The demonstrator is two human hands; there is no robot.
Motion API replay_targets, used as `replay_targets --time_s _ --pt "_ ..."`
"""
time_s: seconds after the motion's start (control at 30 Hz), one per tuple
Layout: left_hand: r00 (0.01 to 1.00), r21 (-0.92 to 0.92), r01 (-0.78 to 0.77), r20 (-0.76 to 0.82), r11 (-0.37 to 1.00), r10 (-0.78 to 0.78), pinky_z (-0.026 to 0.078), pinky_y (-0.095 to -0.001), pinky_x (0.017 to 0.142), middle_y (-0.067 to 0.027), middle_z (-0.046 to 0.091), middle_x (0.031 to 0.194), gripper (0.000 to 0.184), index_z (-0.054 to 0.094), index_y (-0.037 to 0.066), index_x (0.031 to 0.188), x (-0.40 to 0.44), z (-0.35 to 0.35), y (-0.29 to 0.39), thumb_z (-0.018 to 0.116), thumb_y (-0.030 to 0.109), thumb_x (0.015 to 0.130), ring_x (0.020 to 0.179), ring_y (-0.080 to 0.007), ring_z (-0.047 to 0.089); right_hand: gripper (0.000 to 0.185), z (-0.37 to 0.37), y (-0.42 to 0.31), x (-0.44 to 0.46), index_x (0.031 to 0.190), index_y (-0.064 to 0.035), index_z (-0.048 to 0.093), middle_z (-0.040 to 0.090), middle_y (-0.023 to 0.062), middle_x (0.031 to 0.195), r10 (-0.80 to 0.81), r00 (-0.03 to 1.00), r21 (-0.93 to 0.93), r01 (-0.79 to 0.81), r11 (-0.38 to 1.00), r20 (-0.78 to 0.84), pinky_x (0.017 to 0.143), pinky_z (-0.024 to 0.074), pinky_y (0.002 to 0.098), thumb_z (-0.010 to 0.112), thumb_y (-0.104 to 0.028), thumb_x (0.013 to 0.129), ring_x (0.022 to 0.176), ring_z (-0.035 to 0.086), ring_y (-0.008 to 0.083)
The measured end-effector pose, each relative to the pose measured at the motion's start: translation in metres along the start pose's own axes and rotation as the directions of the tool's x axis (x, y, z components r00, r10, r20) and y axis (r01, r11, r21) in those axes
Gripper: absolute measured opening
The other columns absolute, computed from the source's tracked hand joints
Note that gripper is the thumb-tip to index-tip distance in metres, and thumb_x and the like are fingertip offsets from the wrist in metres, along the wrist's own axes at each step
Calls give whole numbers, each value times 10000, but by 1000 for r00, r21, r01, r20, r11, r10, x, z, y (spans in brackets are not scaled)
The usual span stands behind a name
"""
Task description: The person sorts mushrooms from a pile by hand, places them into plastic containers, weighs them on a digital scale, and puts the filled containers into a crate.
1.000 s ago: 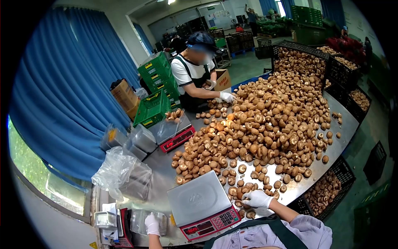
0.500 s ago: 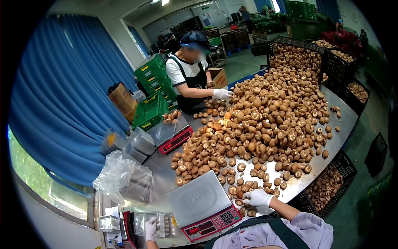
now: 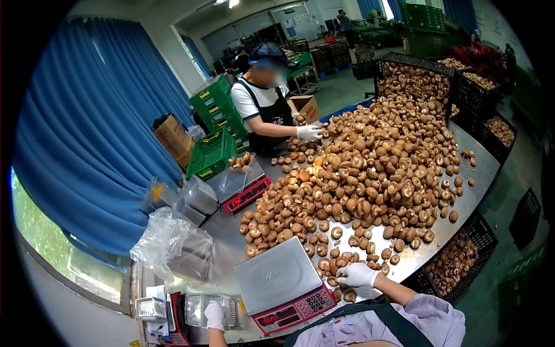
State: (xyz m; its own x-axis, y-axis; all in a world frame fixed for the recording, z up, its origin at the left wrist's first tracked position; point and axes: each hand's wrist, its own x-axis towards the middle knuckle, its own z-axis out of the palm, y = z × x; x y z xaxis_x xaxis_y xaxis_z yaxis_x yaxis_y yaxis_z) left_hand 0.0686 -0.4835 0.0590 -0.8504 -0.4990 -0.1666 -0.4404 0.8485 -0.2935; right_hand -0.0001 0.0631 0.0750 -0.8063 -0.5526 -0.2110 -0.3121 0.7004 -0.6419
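Note:
My left hand (image 3: pixel 214 316), in a white glove, lies over a clear plastic tray (image 3: pixel 195 302) at the table's front left. Its fingers bend down onto the tray, and their grip is hidden. To the right, my gloved right hand (image 3: pixel 358 275) reaches into the near edge of the mushroom pile (image 3: pixel 370 173), its fingers curled around a brown mushroom (image 3: pixel 341 283) that is partly covered. Between my hands stands a scale with a bare metal plate (image 3: pixel 278 277) and a red keypad front (image 3: pixel 295 311). Several loose mushrooms (image 3: pixel 350 296) lie beside it.
Across the table a co-worker (image 3: pixel 269 104) in white gloves handles mushrooms near a second red scale (image 3: pixel 247 194). A plastic bag (image 3: pixel 165 240) covers stacked trays on the left. Black crates (image 3: pixel 457 260) of mushrooms flank the right side; green crates (image 3: pixel 211 153) stand behind.
My left hand has shifted slightly up and right, farther over the plastic tray. My right hand stays almost in place at the mushrooms. The co-worker's gloved hand has drawn back a little from the pile.

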Motion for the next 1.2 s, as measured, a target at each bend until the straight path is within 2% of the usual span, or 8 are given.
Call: replay_targets --time_s 0.2,0.5,0.67,0.83,1.03,1.07,1.13,1.2 --pt "998 -52 1 55 999 2 527 -401 781 -194 676 908 229 699 40 895 -14 -20 18 630 203 750 875 -335 660 349 2 3 -6 1001 -106 676 670 181 855 -7 1000 -8 7 1000 -22 749 508 429 523 -390 868 800 650 342" --pt "998 -14 37 61 999 -36 519 -399 783 -167 682 948 286 729 102 899 -13 -12 20 555 314 819 902 -314 666 340 2 1 -6 982 -101 681 669 176 850 -4 999 5 4 1000 -35 739 513 420 531 -381 860 795 651 336" --pt "994 -298 106 24 949 -103 521 -388 781 -145 690 918 187 742 164 852 -8 -4 2 667 213 688 888 -290 668 333 1 3 -6 977 -105 681 670 172 851 -7 999 15 7 1000 -33 740 514 420 532 -378 856 792 650 335" --pt "989 -454 145 72 879 -126 533 -361 714 -160 688 799 153 730 90 810 24 52 -33 658 173 704 795 -274 683 321 8 9 -5 1000 -137 676 670 168 806 -26 997 8 26 1000 -67 712 510 416 523 -386 869 732 651 334" --pt "973 -833 175 65 525 -221 495 -425 620 -185 658 748 168 676 -13 871 31 88 -47 582 101 792 660 -283 646 321 1 3 -7 974 -114 683 672 163 841 13 1000 20 -12 1000 -27 735 515 418 527 -370 858 782 653 330" --pt "973 -833 178 68 524 -222 495 -425 620 -185 658 748 168 676 -13 871 29 95 -50 582 101 792 660 -283 646 321 2 4 -7 974 -114 683 672 163 841 13 1000 19 -13 1000 -24 735 515 418 527 -370 858 782 653 330" --pt "927 -528 -179 -372 830 -37 496 -451 614 -185 626 861 188 626 1 970 8 90 -46 574 90 813 670 -337 637 321 4 7 -6 979 -114 682 671 166 840 -16 999 9 16 1000 -45 732 515 417 527 -369 859 783 653 330" --pt "912 -385 -112 -406 916 -59 497 -461 633 -179 596 907 180 593 19 987 -12 66 -25 564 89 823 702 -360 632 321 5 7 -5 982 -115 681 671 168 842 -10 999 2 10 1000 -50 730 514 417 528 -369 859 784 653 330"
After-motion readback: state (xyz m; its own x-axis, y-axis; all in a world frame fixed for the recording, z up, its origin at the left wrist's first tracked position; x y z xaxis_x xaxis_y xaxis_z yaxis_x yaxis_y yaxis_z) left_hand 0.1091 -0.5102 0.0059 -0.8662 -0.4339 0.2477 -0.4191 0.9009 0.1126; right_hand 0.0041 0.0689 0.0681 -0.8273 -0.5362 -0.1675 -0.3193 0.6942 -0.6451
